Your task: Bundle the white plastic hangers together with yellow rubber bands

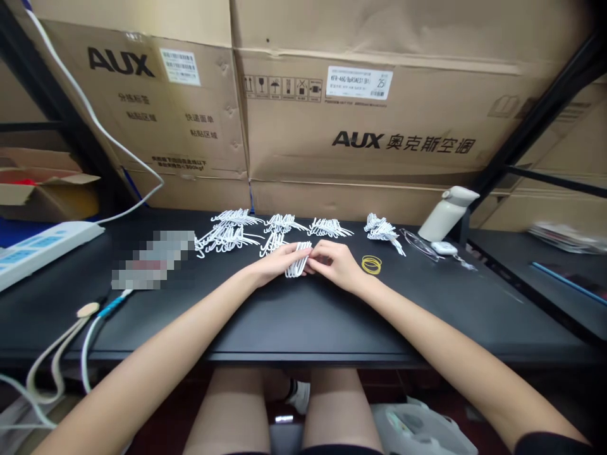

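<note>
A small bundle of white hooks (298,260) is gripped in my left hand (276,264), just above the black table. My right hand (336,262) is closed in a pinch at the bundle's right edge; whatever lies between its fingertips is too small to make out. Behind my hands, several piles of the same white hooks are spread along the back: one pile (227,237) at the left, another (329,227) in the middle and a further one (383,232) to the right. Yellow rubber bands (371,265) lie loose beside my right wrist.
Large cardboard boxes (294,145) form a wall behind the table (308,322). A white bottle (448,213), a cable and a small white case (444,248) stand at the right. At the left are a power strip (42,249) and a blurred-out device (154,260) with a cable.
</note>
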The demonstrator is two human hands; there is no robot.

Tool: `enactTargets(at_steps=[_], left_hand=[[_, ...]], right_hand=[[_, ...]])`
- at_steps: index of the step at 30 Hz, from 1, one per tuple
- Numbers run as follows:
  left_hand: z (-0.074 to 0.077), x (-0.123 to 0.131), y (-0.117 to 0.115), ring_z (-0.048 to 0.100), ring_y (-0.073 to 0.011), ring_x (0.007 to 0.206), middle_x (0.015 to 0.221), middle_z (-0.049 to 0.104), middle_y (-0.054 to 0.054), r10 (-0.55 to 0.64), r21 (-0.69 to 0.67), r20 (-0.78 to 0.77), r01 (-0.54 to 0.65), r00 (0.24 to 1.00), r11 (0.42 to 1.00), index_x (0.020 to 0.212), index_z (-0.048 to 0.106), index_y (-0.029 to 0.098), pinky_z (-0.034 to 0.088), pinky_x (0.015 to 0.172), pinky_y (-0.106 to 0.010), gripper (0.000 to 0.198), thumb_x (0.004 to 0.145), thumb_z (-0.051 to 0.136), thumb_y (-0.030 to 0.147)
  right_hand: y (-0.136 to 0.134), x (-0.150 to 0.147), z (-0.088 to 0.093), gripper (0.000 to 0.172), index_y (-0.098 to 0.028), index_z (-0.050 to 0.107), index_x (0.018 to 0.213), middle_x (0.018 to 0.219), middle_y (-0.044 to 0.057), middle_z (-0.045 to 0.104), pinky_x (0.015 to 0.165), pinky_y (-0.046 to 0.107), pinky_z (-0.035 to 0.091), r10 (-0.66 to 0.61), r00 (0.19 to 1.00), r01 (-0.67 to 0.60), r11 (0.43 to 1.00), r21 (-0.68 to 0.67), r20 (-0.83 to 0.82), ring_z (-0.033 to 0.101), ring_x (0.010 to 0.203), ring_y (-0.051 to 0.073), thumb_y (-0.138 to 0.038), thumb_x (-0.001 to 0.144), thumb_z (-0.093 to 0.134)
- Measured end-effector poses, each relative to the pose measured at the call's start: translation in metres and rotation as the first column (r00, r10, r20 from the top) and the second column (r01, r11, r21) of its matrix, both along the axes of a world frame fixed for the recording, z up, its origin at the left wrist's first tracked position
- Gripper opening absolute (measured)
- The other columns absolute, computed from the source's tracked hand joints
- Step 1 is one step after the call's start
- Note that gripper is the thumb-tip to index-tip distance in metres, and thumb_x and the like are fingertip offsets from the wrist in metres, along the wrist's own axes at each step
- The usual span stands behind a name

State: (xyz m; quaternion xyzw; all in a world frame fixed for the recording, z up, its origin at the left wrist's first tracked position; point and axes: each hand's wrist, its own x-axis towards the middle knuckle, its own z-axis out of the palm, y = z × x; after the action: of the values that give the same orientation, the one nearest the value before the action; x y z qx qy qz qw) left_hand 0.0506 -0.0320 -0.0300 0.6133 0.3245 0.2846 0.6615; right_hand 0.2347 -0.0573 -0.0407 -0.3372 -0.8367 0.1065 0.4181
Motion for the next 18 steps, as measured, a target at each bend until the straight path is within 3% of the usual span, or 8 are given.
enactTargets(at_steps=[5,9,18], left_hand=[[0.0025,0.0001,-0.0027,0.065,-0.0168,0.079,0.086,0.067,-0.005,0.005,0.018,-0.002,-0.005,1.0,1.0,0.093,0.062,0.015,0.052,0.076,-0.03,0.038,0.077,0.066,0.05],[0.0013,-0.001,-0.0013,0.061,-0.0162,0.08,0.084,0.066,-0.004,-0.014,0.142,-0.025,0.018,1.0,0.99,0.087,0.063,0.014,0.047,0.078,-0.028,0.04,0.079,0.062,0.053],[0.0012,-0.0023,0.0002,0.052,-0.0128,0.07,0.074,0.059,0.0,-0.009,0.272,-0.129,0.044,0.992,0.961,0.081,0.062,0.015,0.04,0.066,-0.024,0.041,0.084,0.053,0.055]], right_hand=[[0.0005,0.001,0.0021,0.017,-0.018,0.067,0.08,0.074,0.003,0.057,0.059,0.025,0.043,-0.009,0.999,0.011,0.998,-0.063,0.041,0.051,0.061,0.012,-0.033,0.084,0.06],[-0.0009,-0.0006,0.0035,0.02,-0.018,0.065,0.075,0.072,0.002,0.055,0.058,0.025,0.042,0.021,0.999,-0.018,0.996,-0.089,0.029,0.049,0.059,0.011,-0.033,0.086,0.059],[-0.0055,-0.0069,0.0018,0.019,-0.018,0.059,0.067,0.066,0.0,0.052,0.058,0.025,0.04,0.018,1.0,-0.019,0.998,-0.051,-0.019,0.046,0.056,0.011,-0.026,0.084,0.059]])
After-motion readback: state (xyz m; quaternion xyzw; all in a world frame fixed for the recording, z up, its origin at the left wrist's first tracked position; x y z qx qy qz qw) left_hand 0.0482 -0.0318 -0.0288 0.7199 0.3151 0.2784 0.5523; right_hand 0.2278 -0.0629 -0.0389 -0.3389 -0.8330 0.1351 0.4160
